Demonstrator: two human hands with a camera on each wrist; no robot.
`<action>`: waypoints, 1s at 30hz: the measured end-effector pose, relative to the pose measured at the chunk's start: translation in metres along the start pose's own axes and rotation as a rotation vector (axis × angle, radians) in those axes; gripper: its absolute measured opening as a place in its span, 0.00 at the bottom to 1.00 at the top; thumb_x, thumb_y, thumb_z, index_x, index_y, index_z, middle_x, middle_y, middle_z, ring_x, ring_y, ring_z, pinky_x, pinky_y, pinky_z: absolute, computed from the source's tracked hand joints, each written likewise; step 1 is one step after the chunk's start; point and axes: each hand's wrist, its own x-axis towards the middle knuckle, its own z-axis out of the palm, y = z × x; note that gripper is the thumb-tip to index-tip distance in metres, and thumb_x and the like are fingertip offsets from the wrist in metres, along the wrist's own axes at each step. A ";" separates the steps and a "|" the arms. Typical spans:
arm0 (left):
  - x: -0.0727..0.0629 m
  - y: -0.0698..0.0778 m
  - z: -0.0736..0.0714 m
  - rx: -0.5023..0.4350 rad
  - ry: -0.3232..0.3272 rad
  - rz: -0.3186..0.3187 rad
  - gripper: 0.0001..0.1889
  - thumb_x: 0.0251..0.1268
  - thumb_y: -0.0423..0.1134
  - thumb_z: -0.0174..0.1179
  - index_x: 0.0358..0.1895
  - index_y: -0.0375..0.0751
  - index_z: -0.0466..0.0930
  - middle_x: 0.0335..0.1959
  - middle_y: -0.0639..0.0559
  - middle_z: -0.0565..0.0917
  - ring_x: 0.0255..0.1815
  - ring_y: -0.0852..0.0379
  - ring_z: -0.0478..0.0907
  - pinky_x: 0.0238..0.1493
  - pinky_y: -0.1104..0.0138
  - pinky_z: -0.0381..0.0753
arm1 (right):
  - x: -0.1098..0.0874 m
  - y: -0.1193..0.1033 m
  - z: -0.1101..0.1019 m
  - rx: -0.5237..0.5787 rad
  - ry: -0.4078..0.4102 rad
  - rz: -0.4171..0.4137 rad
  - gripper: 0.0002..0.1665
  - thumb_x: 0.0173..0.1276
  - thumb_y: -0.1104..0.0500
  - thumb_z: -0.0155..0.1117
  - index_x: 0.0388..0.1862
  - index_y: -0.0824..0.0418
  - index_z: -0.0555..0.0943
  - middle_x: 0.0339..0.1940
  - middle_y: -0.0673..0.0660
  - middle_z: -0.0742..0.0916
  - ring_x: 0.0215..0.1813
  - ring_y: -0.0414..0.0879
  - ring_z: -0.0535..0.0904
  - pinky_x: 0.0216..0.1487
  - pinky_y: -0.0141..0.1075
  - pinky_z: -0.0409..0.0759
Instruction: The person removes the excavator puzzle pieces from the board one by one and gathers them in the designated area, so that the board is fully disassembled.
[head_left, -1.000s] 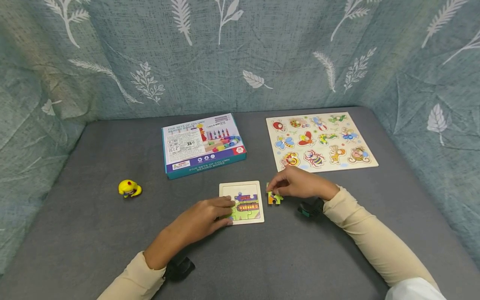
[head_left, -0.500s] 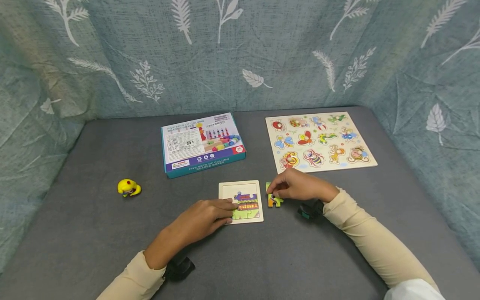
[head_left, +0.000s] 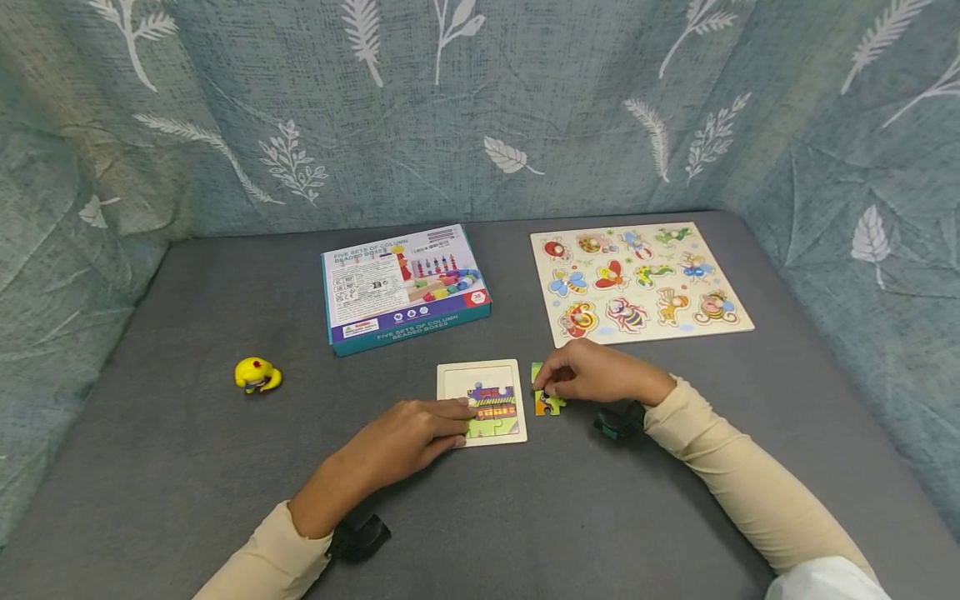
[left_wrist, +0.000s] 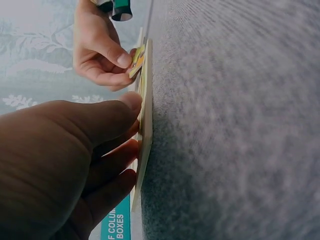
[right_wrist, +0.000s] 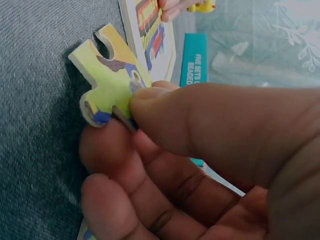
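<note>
My left hand (head_left: 408, 433) rests on the left side of a small square wooden jigsaw puzzle (head_left: 480, 372); its fingertips touch the partly filled picture. Purple, red and green pieces fill the lower right of the frame, while bare wood shows along the top. Just right of the frame, my right hand (head_left: 596, 371) pinches a yellow-green and orange jigsaw piece (right_wrist: 115, 75) between thumb and fingers. In the right wrist view its knob and notch are plain, and the thumb covers one end. Part of another piece (right_wrist: 86, 234) shows low beneath the fingers.
A teal boxed bead set (head_left: 408, 287) lies behind the puzzle. To its right is a wooden insect peg board (head_left: 645, 283), close behind my right hand. A small yellow toy (head_left: 257, 375) sits at left on the grey table (head_left: 225, 467). Patterned curtains surround the far sides.
The jigsaw piece in my right hand has shifted and turned slightly, staying beside the frame. My left hand stays on the puzzle.
</note>
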 end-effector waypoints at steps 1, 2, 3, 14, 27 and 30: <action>0.000 0.000 0.000 -0.002 0.000 0.002 0.13 0.65 0.35 0.64 0.51 0.38 0.86 0.56 0.47 0.82 0.60 0.54 0.77 0.56 0.59 0.78 | 0.000 0.000 0.001 -0.003 -0.003 0.003 0.10 0.67 0.70 0.61 0.43 0.65 0.86 0.34 0.49 0.86 0.34 0.36 0.77 0.35 0.32 0.78; 0.000 0.000 0.000 -0.004 0.000 0.003 0.12 0.65 0.35 0.64 0.51 0.37 0.86 0.56 0.47 0.82 0.60 0.54 0.77 0.56 0.59 0.78 | 0.000 0.000 0.001 -0.007 -0.005 0.008 0.10 0.67 0.70 0.61 0.43 0.65 0.86 0.35 0.49 0.86 0.34 0.36 0.77 0.36 0.32 0.78; 0.000 0.000 0.000 -0.005 -0.001 0.004 0.12 0.65 0.35 0.64 0.51 0.37 0.86 0.56 0.46 0.82 0.60 0.54 0.77 0.56 0.59 0.77 | 0.000 0.000 0.002 -0.013 -0.007 0.009 0.10 0.67 0.70 0.61 0.43 0.65 0.86 0.35 0.49 0.86 0.34 0.36 0.77 0.36 0.32 0.78; 0.001 0.001 0.000 -0.001 -0.043 -0.037 0.14 0.66 0.34 0.64 0.54 0.39 0.84 0.57 0.50 0.82 0.62 0.53 0.75 0.56 0.56 0.77 | 0.000 0.001 0.002 -0.036 0.016 -0.026 0.09 0.67 0.70 0.62 0.43 0.65 0.86 0.37 0.50 0.86 0.36 0.35 0.77 0.37 0.32 0.79; 0.001 0.002 -0.002 -0.017 -0.036 -0.019 0.13 0.65 0.34 0.64 0.52 0.38 0.86 0.58 0.50 0.81 0.63 0.51 0.74 0.55 0.55 0.77 | 0.010 -0.008 0.003 -0.016 0.026 -0.054 0.09 0.68 0.69 0.62 0.45 0.67 0.85 0.38 0.53 0.87 0.35 0.36 0.77 0.39 0.32 0.79; 0.000 0.002 -0.002 -0.015 -0.036 -0.024 0.13 0.65 0.35 0.64 0.52 0.39 0.86 0.58 0.50 0.81 0.62 0.51 0.74 0.56 0.55 0.77 | 0.014 -0.011 0.005 -0.014 0.030 -0.061 0.10 0.69 0.68 0.62 0.46 0.67 0.85 0.38 0.52 0.86 0.34 0.37 0.76 0.38 0.32 0.78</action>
